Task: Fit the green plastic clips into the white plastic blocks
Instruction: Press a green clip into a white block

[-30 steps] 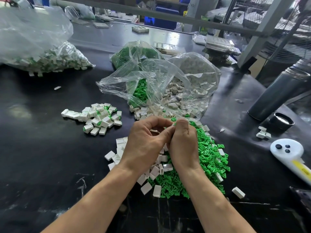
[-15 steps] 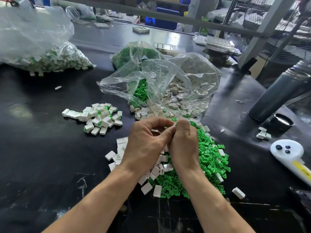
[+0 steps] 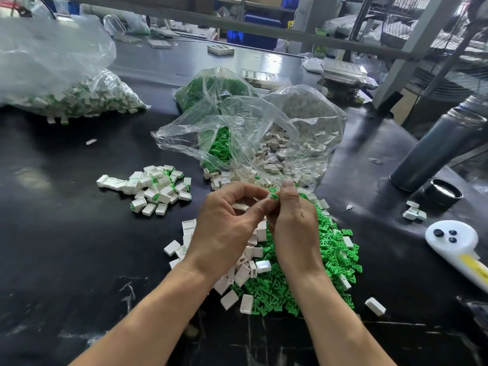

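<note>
At the far left of the black worktable (image 3: pixel 66 233) lay a big clear bag of assembled blocks (image 3: pixel 79 101), white pieces with green showing through the plastic. Nearer the middle sat a small loose heap of finished blocks (image 3: pixel 151 190), white with green clips in them. The person's left hand (image 3: pixel 224 233) was raised just above the table, its fingers curled inward around a white plastic block (image 3: pixel 241 206), of which only a sliver showed under the fingers. Touching it, the right hand (image 3: pixel 295 228) had its thumb and fingers pinched on a green plastic clip (image 3: pixel 274 195), held right at the left hand's fingertips; whether the clip was already seated in the block could not be told. Beneath both hands spread a pile of loose white blocks (image 3: pixel 248 268) mixed into a wide mound of green clips (image 3: pixel 332 254) to the right. Behind the hands an open clear bag (image 3: pixel 250 128) spilled green clips on its left side and white blocks on its right. One stray white block (image 3: pixel 375 306) lay alone by the mound's near right edge. Further right stood a dark grey flask (image 3: pixel 433 151) with its black cap (image 3: pixel 442 195) beside it, a few white blocks (image 3: pixel 414 211) close by, and a white handheld controller (image 3: pixel 454 247) at the table's edge.
</note>
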A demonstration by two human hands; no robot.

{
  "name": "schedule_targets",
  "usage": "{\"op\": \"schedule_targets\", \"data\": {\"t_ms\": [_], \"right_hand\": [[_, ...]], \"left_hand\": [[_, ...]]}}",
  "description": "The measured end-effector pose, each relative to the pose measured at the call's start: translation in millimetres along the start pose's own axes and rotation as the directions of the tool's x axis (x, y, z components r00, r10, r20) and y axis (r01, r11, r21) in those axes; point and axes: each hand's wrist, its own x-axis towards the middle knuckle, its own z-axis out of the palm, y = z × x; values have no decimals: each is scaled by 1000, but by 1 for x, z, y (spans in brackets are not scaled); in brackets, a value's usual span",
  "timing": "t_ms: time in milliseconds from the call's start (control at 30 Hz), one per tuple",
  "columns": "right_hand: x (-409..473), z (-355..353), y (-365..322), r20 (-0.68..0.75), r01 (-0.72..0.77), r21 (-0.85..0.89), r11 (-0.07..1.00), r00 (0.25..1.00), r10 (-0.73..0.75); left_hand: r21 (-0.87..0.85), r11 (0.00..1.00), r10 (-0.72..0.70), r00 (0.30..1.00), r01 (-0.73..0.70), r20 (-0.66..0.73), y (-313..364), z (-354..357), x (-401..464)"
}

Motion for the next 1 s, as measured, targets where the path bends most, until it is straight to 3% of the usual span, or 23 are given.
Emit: {"op": "schedule_targets", "data": {"t_ms": [100, 200, 567, 733, 1000], "right_hand": [[4, -8, 1, -44, 50, 5, 999, 998, -49], [5, -15, -2, 12, 99, -12, 995, 995, -99], [8, -15, 2, 94, 149, -190, 971, 987, -133], [7, -10, 4, 63, 146, -180, 973, 989, -136], [7, -7, 7, 52, 84, -126, 988, 996, -78]], "left_hand": [[29, 1000, -12, 999, 13, -35, -1, -6, 3], [16, 1000, -20, 999, 21, -40, -1, -11, 5], [99, 995, 2, 1000, -1, -10, -3, -16, 6], [90, 996, 13, 999, -10, -34, -3, -15, 6], [367, 914, 185, 983, -175, 8, -5, -17, 5]]}}
